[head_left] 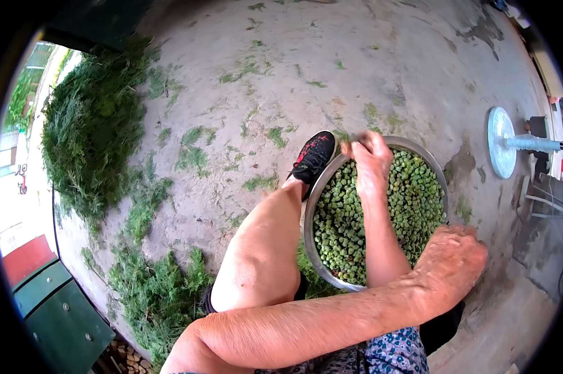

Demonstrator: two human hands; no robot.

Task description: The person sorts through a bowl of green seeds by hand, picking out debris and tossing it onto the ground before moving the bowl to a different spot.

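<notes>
Occupying the right-centre of the view, a wide, round, silver metal basin point(445, 185) stands on the grey concrete floor point(294, 81), filled with small, knobbly green cones point(343, 215). The right hand point(370, 159) is at the basin's eleven to twelve o'clock, its forearm reaching over the cones. Its fingers are bent together and blurred by motion; they may be pinching a small piece, but whether the grip is closed on anything cannot be told. The left forearm crosses above the right one, and the left hand point(454, 258) is at the basin's four o'clock, back uppermost, fingers curled under. Its grip is hidden, so its contents cannot be told.

A black fabric shoe with red markings point(315, 156) is just beside the basin at ten o'clock. A large heap of feathery dark green foliage point(94, 131) lies at the view's ten o'clock, with a looser clump of green sprigs point(160, 299) at eight o'clock and fine scraps scattered between. A pale blue disc on a post point(501, 142) is well apart from the basin, towards its two o'clock.
</notes>
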